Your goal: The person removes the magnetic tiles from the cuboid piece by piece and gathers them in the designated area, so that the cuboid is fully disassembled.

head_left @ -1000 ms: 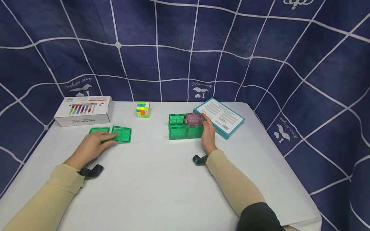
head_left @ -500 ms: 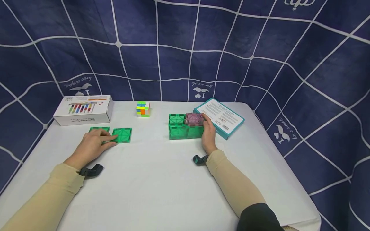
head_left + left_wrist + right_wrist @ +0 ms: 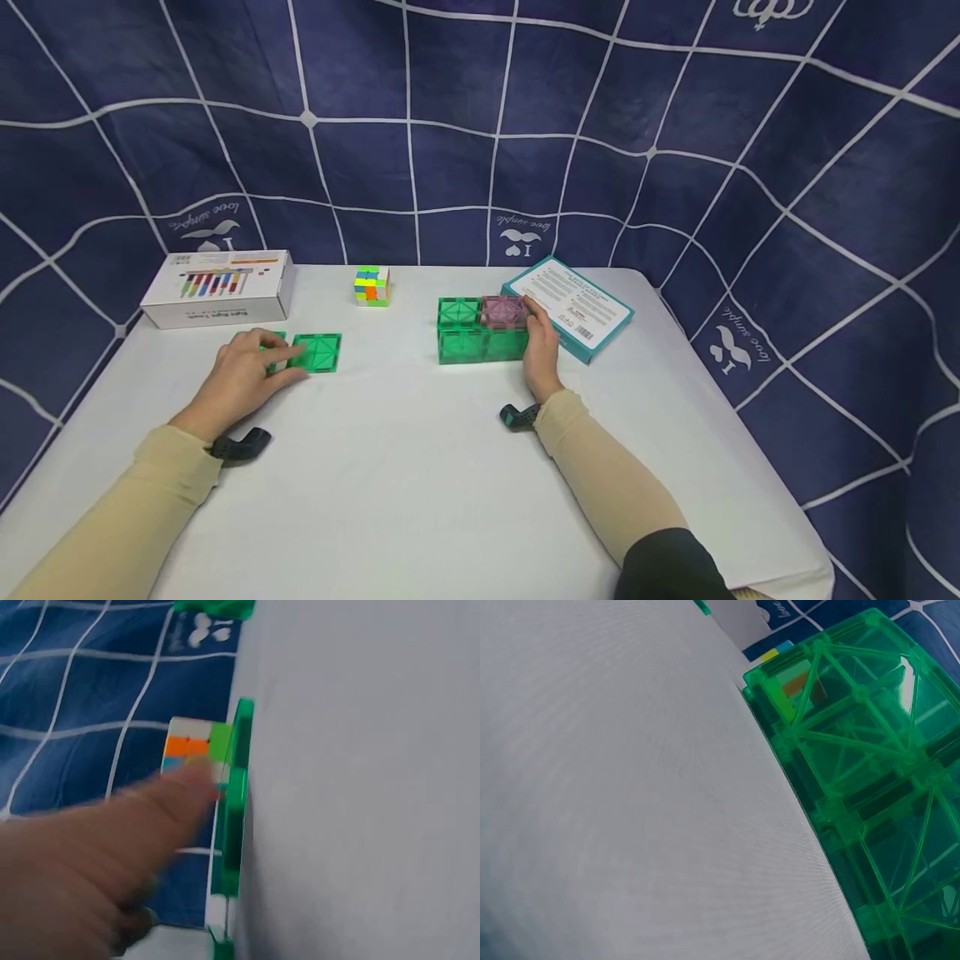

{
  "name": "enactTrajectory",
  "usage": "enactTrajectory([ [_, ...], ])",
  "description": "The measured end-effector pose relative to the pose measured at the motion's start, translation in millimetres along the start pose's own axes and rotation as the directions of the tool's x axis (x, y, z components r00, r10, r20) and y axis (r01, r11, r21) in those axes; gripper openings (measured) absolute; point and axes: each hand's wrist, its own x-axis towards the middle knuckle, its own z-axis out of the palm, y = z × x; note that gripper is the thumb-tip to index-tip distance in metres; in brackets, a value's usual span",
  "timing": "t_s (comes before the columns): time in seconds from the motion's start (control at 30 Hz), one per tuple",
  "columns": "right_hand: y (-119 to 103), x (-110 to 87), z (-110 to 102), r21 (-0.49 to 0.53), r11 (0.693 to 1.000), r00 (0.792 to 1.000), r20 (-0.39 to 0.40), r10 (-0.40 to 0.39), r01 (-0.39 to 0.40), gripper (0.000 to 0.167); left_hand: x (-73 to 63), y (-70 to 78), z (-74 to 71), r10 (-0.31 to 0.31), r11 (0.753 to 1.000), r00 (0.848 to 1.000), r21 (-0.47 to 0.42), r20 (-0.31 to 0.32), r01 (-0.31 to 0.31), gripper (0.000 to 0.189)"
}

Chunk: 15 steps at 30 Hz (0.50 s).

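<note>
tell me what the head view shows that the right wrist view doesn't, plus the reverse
Only the head view shows the person's left grip and right grip, the translucent purple tile and the teal-edged printed box.

Only the right wrist view shows the puzzle cube partly seen through a translucent green panel; in the head view the cube stands unobstructed.

Both share the green tile block, the cube, the white tablecloth and the navy grid-patterned cloth.
</note>
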Motion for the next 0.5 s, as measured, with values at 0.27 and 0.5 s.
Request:
enactTrajectory([
  [0.27,1,0.4,-1,0.014,0.999,0.999,0.029,-0.043,0.043,0.051,28.2,88.4,11.2,0.128,0.947,0.981,-0.276,-0.143,-0.164,0.035],
  [0.5,3,-0.9,-3,0.041,0.997,0.996,0.058,-0.067,0.065,0.050,68.5,153.4,52.5,0.027,0.860,1.000,-0.510,0.006,-0.020,0.039],
])
